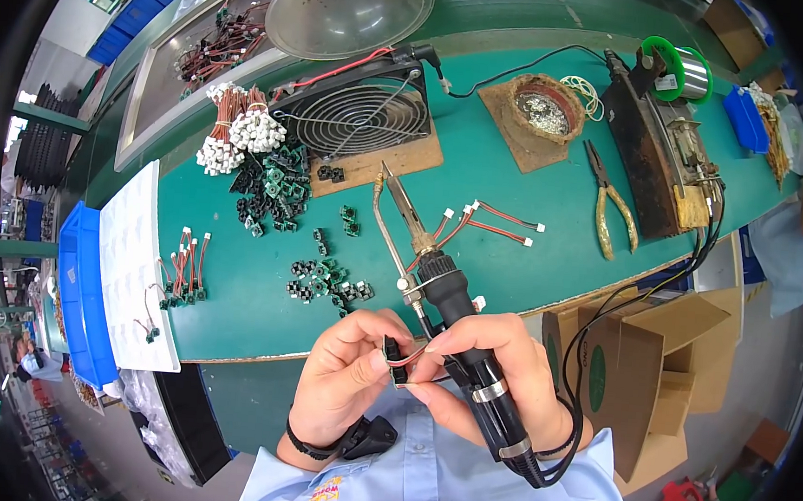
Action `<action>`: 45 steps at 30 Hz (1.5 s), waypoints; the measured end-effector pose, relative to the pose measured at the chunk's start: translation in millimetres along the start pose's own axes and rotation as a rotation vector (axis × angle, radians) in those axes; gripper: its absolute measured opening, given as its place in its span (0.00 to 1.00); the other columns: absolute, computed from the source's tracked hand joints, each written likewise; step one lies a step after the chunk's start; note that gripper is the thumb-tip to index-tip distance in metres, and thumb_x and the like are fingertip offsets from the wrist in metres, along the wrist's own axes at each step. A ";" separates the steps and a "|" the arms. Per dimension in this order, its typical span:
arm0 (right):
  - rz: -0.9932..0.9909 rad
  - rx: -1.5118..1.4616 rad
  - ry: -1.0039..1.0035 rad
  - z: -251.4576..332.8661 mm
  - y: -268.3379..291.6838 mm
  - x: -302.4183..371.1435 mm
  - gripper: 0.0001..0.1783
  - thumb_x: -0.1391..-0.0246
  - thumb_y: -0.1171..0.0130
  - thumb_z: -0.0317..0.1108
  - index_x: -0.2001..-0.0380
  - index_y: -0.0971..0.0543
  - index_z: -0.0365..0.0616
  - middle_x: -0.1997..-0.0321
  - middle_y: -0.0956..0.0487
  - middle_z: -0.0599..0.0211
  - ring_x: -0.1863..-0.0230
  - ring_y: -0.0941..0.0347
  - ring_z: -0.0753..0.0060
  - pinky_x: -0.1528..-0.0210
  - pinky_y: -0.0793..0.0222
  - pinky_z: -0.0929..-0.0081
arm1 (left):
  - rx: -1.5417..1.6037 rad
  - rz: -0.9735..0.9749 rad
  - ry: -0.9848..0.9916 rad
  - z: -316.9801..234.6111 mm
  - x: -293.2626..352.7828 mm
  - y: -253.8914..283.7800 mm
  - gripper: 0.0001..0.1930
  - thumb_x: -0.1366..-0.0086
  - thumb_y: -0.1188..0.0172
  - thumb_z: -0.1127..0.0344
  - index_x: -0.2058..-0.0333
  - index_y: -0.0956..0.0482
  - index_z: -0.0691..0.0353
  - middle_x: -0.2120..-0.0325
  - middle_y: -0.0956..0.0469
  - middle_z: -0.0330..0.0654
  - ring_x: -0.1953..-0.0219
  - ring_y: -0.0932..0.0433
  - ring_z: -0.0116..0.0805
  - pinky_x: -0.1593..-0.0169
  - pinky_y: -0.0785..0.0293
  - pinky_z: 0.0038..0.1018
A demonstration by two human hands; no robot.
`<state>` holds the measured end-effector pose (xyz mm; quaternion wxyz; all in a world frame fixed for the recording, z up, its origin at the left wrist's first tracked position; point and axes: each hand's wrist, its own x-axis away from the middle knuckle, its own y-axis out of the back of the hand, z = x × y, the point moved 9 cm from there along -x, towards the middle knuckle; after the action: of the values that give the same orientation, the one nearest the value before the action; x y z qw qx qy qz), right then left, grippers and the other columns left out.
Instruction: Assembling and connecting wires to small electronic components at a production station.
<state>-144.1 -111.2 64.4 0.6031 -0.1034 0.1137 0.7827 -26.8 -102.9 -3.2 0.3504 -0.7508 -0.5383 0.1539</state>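
Observation:
My left hand (342, 372) is closed, pinching a small black component board (394, 350) between thumb and fingers in front of my chest. My right hand (519, 366) wraps round a black soldering iron (448, 291), whose tip points up and away over the bench. A thin metal solder-feed tube (390, 231) runs along the iron to near its tip. Thumb and forefinger of the right hand also pinch a short red-and-black wire (406, 363) at the board. Where the wire meets the board is partly hidden by my fingers.
Small green-and-black boards (325, 278) lie beyond my hands, near loose connector wires (500, 234). Behind them stands a fan (359, 122). Farther right are a round pot (569, 113), pliers (609, 205) and a solder spool (693, 75). A white tray (130, 269) sits left; cardboard boxes (625, 387) stand right.

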 end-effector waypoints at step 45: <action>-0.011 0.618 0.229 2.4 24.8 63.0 0.28 0.63 0.33 0.52 0.60 0.26 0.47 0.79 0.25 0.67 0.75 0.27 0.67 0.42 0.52 0.51 | -0.450 -0.322 -0.304 -27.9 -11.1 31.5 0.03 0.36 0.53 0.72 0.64 0.35 0.64 0.61 0.24 0.50 0.58 0.25 0.33 0.51 0.34 0.27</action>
<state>-184.0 -58.6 49.1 0.5936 -0.0036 0.4122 0.6912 8.1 -128.6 -6.9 0.1108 -0.6830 -0.7171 0.0839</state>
